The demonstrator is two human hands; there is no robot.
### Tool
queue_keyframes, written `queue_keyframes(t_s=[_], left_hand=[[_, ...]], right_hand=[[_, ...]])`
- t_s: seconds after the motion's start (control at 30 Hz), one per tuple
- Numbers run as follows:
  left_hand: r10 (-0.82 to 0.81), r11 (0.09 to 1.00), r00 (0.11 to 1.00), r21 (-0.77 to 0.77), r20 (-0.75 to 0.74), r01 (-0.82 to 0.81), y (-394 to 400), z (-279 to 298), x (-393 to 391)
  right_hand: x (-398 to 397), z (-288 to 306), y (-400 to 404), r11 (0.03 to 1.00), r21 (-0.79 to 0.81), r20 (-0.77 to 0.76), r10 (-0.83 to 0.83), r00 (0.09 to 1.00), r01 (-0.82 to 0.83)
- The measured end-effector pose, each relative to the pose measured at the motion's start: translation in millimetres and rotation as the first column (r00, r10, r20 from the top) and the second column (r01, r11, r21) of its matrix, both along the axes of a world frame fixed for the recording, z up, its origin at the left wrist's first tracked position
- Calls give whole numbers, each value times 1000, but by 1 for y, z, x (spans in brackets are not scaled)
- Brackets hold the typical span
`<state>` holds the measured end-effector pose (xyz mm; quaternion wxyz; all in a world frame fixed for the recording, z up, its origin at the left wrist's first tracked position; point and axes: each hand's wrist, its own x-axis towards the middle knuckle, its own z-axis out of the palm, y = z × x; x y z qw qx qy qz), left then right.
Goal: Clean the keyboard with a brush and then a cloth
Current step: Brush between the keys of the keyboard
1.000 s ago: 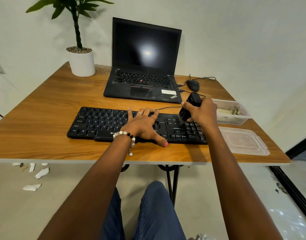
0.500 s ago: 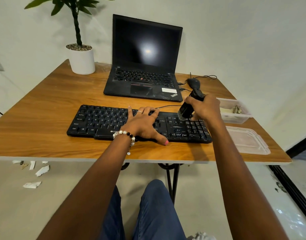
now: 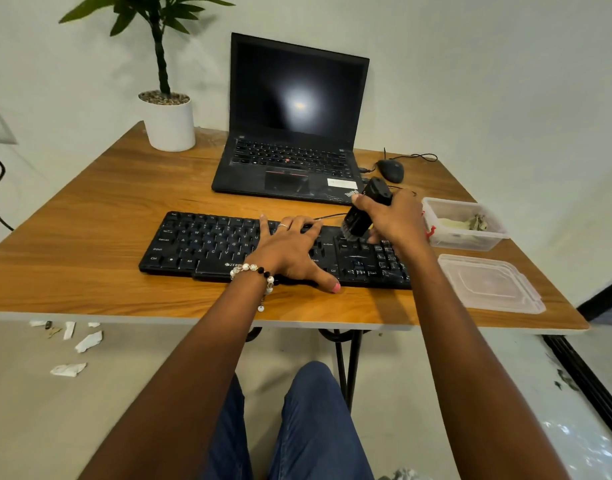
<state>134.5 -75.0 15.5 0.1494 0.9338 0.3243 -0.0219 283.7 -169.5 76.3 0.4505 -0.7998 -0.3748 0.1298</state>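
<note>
Head view, looking down past blue-trousered knees to a wooden table (image 3: 90,216). Nearest its front edge lies the black keyboard (image 3: 207,244), the landmark for everything else. The left hand (image 3: 290,249) rests flat on the keyboard's middle, fingers straight and spread over the keys, thumb reaching to the front rim; a bead bracelet (image 3: 254,271) circles the wrist. The right hand (image 3: 394,220) is above the keyboard's right part, fingers curled round a black brush (image 3: 365,211) that tilts down and to the left. Its bristles seem to touch the keys just left of the number block, though the blur there makes contact hard to confirm. To the right of the keyboard, a clear plastic lid (image 3: 488,284) lies flat on the table. Just behind the lid stands an open clear container (image 3: 465,223) holding a pale, crumpled thing, possibly the cloth. Behind the keyboard sits an open black laptop (image 3: 294,133) with a dark screen, and a black mouse (image 3: 391,169) is to the laptop's right. Far behind the keyboard's left end, a potted plant (image 3: 167,123) stands at the table's back corner. Paper scraps (image 3: 79,341) lie on the floor below the table's left side.
</note>
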Motion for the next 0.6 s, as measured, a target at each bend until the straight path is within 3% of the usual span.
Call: queue_keyframes(t_s=[0.13,0.27,0.43,0.6], left_hand=[[1,1000,1000,-4,4,-1,0,-1,0],[-1,1000,1000,1,5,1,0,-2,1],[2,1000,1000,3,5,-2,0,-1,0],[0,1000,1000,2,5,0,0,-1,1]], right_hand=[[-1,-4,0,992,-124,54,-7,999,14],[5,16,-2,962,-263,-53,59,997,-71],[-6,3,7,999,-2,-4,32,999,-32],[-10,-2,7,993,-116,7,24,1000,-23]])
